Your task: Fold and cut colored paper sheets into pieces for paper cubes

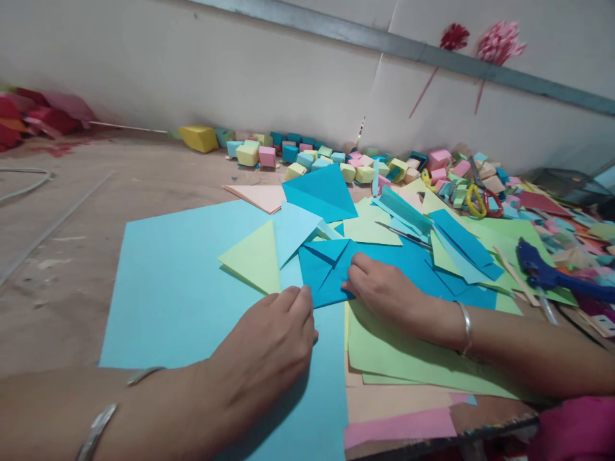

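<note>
A folded dark blue paper (323, 269) lies on a large light blue sheet (177, 288) in the middle of the table. My left hand (269, 339) rests palm down at its lower left edge, fingers curled and pressing on the fold. My right hand (384, 288) presses its fingertips on the same paper's right side, fingers bent together. A light green folded triangle (254, 259) and a light blue triangle (294, 230) lie just to the left of it. Each wrist wears a metal bangle.
Green sheets (408, 352) and pink sheets (398, 426) are stacked at the table's front right edge. Several folded paper cubes (307, 160) line the wall. Yellow and red scissors (480, 198) and a blue glue gun (548, 272) lie at the right among paper scraps.
</note>
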Demonstrator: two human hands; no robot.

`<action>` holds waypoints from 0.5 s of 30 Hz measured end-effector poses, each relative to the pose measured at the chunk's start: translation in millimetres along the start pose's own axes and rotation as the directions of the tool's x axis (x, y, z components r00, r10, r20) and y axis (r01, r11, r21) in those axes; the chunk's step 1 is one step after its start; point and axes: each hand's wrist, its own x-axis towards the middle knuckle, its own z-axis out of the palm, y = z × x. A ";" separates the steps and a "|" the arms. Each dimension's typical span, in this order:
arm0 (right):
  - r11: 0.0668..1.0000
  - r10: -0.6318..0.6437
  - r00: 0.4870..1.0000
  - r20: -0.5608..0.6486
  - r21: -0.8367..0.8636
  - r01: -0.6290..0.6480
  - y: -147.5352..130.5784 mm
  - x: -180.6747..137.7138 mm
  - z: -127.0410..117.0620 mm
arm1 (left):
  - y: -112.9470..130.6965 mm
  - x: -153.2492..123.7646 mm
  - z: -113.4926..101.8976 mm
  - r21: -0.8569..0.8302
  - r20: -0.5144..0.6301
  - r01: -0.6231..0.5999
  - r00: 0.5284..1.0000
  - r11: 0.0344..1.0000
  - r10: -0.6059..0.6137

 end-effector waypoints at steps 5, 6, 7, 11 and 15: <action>1.000 -0.012 1.000 -0.017 0.003 0.013 -0.6 -0.8 0.6 | -0.7 -0.9 0.2 -0.012 -0.006 -0.012 1.000 1.000 0.012; 1.000 -0.016 1.000 -0.017 -0.001 0.016 -0.5 -0.9 0.8 | -0.8 -0.8 0.0 -0.014 -0.005 -0.014 1.000 1.000 0.013; 1.000 -0.019 1.000 -0.017 -0.006 0.019 -0.3 -1.0 1.0 | -0.8 -0.5 -0.1 -0.010 -0.003 -0.009 1.000 1.000 0.009; 1.000 -0.023 1.000 -0.020 -0.008 0.023 1.6 -1.7 2.1 | -1.1 1.0 2.5 -0.005 0.002 0.021 1.000 1.000 -0.021; 1.000 -0.026 1.000 -0.014 0.007 0.027 2.9 -1.6 2.0 | -4.0 -6.2 12.0 -0.021 -0.013 0.040 0.999 0.999 -0.040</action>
